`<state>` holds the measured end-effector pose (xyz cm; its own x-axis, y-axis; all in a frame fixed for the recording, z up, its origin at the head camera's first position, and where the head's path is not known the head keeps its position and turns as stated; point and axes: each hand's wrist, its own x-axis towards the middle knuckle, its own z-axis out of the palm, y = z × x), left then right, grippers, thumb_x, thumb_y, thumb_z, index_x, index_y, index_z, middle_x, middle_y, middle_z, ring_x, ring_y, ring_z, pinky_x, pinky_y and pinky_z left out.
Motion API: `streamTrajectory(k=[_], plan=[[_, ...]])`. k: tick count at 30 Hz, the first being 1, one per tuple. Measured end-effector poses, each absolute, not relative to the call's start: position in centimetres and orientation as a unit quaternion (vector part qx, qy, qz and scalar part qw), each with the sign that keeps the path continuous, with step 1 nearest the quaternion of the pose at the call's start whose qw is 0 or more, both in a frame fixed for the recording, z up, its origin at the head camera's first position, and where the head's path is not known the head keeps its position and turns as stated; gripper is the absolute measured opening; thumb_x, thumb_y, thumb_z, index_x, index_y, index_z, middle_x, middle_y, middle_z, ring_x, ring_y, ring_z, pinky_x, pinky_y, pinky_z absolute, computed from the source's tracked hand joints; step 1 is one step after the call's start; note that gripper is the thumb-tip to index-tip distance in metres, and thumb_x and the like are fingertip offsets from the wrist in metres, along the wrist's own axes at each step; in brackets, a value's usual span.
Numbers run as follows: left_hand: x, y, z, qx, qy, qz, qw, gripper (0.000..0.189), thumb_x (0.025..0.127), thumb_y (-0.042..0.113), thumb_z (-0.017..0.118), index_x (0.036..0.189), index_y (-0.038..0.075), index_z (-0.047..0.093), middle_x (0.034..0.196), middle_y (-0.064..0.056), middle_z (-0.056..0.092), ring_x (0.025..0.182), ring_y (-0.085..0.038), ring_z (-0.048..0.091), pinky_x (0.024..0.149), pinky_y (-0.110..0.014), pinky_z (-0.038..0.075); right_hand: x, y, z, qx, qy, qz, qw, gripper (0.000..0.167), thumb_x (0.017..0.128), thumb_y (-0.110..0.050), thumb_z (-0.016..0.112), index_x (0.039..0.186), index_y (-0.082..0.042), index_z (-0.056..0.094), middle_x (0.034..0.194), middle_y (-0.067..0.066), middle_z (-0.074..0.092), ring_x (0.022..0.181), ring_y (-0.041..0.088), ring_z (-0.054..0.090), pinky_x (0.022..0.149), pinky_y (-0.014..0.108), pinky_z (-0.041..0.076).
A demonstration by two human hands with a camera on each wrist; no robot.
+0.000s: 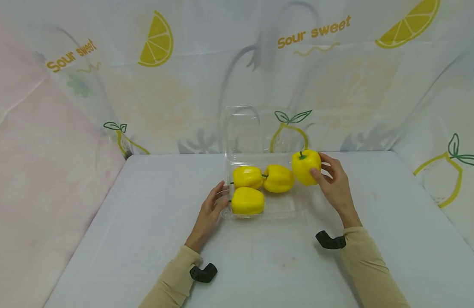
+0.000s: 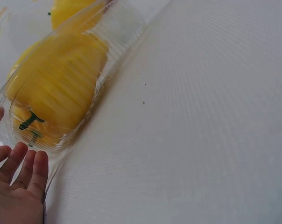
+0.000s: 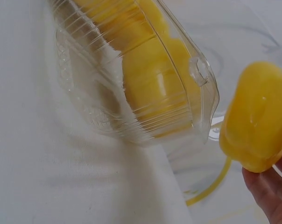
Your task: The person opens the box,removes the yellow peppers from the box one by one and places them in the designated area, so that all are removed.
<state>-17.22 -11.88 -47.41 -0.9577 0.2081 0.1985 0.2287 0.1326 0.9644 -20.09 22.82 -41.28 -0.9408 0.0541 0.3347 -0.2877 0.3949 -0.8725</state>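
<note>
Presently, in the head view, the right hand point(image 1: 335, 184) pinches a yellow bell pepper with a green stem point(image 1: 306, 167) beside the right end of an open, clear plastic box point(image 1: 281, 205) on the white desk point(image 1: 144, 239). Three other yellow bell peppers point(image 1: 247, 201) lie inside it. From the left wrist, the left hand point(image 2: 19, 186) has its fingers extended at the box's end. From the right wrist, fingertips support the held pepper, apart from the box.
</note>
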Motion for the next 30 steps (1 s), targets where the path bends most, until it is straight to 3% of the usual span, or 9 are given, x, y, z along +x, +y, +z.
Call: streamTrajectory(k=[8, 17, 23, 30], plan=[[-17.2, -11.9, -47.3, -0.149, -0.756, -0.638, 0.012, 0.054, 0.098, 0.013, 0.050, 0.147, 0.005, 0.029, 0.142, -0.019, 0.043, 0.131, -0.036, 0.043, 0.105, -0.047, 0.038, -20.0, 23.0, -41.3, 0.042, -0.826, 0.540, 0.157, 0.051, 0.093, -0.028, 0.059, 0.140, -0.015, 0.043, 0.133, 0.006, 0.046, 0.109, 0.002, 0.049, 0.082, 0.005, 0.045], [-17.2, -12.0, -47.4, -0.144, -0.755, -0.640, 0.007, 0.054, 0.098, 0.014, 0.050, 0.147, 0.006, 0.029, 0.142, -0.018, 0.043, 0.129, -0.036, 0.045, 0.108, -0.047, 0.034, -20.1, 23.2, -41.6, 0.022, -0.827, 0.537, 0.165, 0.051, 0.094, -0.023, 0.058, 0.140, -0.009, 0.043, 0.131, 0.011, 0.046, 0.104, -0.003, 0.048, 0.078, 0.005, 0.045], [-17.2, -12.0, -47.5, -0.145, -0.752, -0.644, 0.004, 0.053, 0.098, 0.014, 0.050, 0.147, 0.007, 0.030, 0.142, -0.018, 0.043, 0.129, -0.036, 0.045, 0.108, -0.045, 0.034, -20.4, 23.4, -42.2, -0.001, -0.838, 0.522, 0.160, 0.051, 0.094, -0.027, 0.058, 0.140, -0.009, 0.044, 0.131, 0.012, 0.048, 0.112, 0.014, 0.051, 0.086, 0.005, 0.041], [-17.2, -12.1, -47.5, -0.146, -0.753, -0.641, 0.002, 0.054, 0.098, 0.016, 0.050, 0.147, 0.008, 0.029, 0.142, -0.017, 0.042, 0.129, -0.035, 0.045, 0.107, -0.043, 0.036, -20.4, 23.6, -42.4, -0.027, -0.851, 0.509, 0.126, 0.060, 0.093, -0.043, 0.054, 0.142, -0.010, 0.041, 0.133, 0.013, 0.048, 0.117, 0.028, 0.052, 0.085, 0.011, 0.042]])
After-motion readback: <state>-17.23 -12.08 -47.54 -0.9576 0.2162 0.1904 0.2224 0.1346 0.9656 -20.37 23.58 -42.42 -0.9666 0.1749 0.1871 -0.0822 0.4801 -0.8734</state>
